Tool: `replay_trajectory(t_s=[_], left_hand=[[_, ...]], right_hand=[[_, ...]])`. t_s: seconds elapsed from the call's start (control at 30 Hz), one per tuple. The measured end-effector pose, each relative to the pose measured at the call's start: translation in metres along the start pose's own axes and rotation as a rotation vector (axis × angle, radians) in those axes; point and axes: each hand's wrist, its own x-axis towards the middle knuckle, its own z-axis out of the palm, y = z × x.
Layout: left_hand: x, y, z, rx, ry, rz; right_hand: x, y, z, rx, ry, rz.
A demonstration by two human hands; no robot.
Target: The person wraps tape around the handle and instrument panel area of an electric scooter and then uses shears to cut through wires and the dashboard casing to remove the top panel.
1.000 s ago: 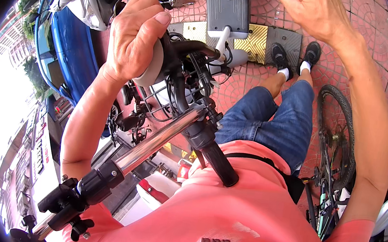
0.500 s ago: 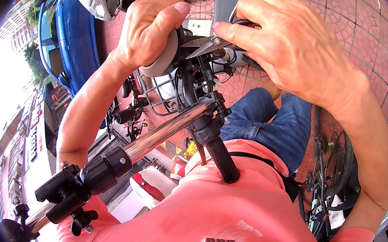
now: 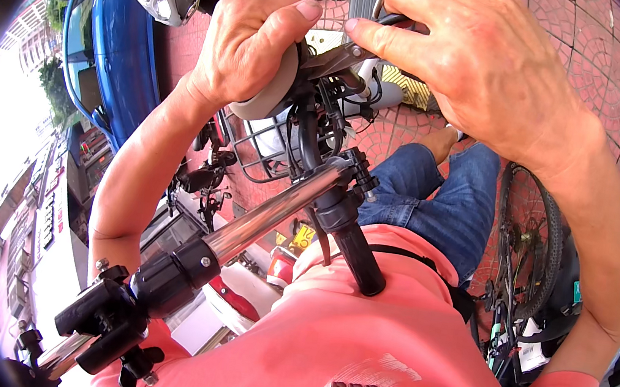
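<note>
Red paving (image 3: 590, 80) spreads under everything; we take the black handlebar (image 3: 306, 133) as our landmark. Blue car (image 3: 120, 49) well apart, off to the handlebar's left. Bicycle (image 3: 530, 241) with knobbly tyre off to its right, beyond the wearer's denim shorts (image 3: 431, 200). Shiny metal pole (image 3: 261, 222) slants away from the handlebar, toward the wearer's left side; black clamps sit along it.

Right hand (image 3: 485, 68): beyond the handlebar and to its right, fingers clamped on the dark handles of the scissors. Left hand (image 3: 254, 49): beyond the handlebar and to its left, fingers curled in, thumb laid along the top. We cannot tell whether it is clamped on anything; a round grey-rimmed thing (image 3: 267, 97) sits directly beneath it, mostly covered.

Scissors (image 3: 346, 55): just beyond the handlebar, between the two hands, blades pointing toward the left hand and nearly together. Their tips we cannot make out clearly.
</note>
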Motion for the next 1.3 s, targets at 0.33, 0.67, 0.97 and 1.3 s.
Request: replay_trajectory(t_s=[0.33,0.67,0.97,1.3], left_hand=[[0.001,0.001,-0.001,-0.008,-0.001,0.003],[0.002,-0.003,-0.003,-0.007,-0.036,0.036],[0.003,0.0,-0.005,0.0,-0.044,0.027],[0.001,0.002,-0.004,-0.012,-0.033,-0.007]], right_hand=[[0.013,0.003,-0.008,-0.039,-0.06,-0.035],[0.026,0.022,-0.008,0.038,-0.058,-0.137],[0.052,0.057,-0.011,0.121,-0.242,-0.322],[0.059,0.065,0.001,0.259,-0.303,-0.322]])
